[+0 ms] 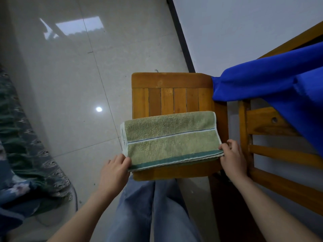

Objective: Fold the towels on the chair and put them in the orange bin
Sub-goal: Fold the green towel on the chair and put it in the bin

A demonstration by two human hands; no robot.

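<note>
At the near edge of the chair seat, my left hand (pixel 114 169) pinches the near-left corner of the green towel (pixel 170 139), thumb on top and fingers curled under the dark green border. My right hand (pixel 231 157) grips the near-right corner the same way, fingers closed over the towel's edge. Between my hands the towel lies folded and flat across the front half of the wooden chair (pixel 172 84), its long side running left to right, with a thin blue and white stripe through its middle and a dark green band along the edge nearest me. Its left end hangs slightly past the seat's left side. Beyond the towel the bare slats of the seat show. A blue towel (pixel 272 84) is draped over the chair's back rail to the right, touching the seat's far-right corner and well apart from the green one. My legs in blue jeans (pixel 148 206) stand just in front of the seat, on a pale tiled floor (pixel 70 75). Patterned dark fabric (pixel 21 137) lies at the far left.
</note>
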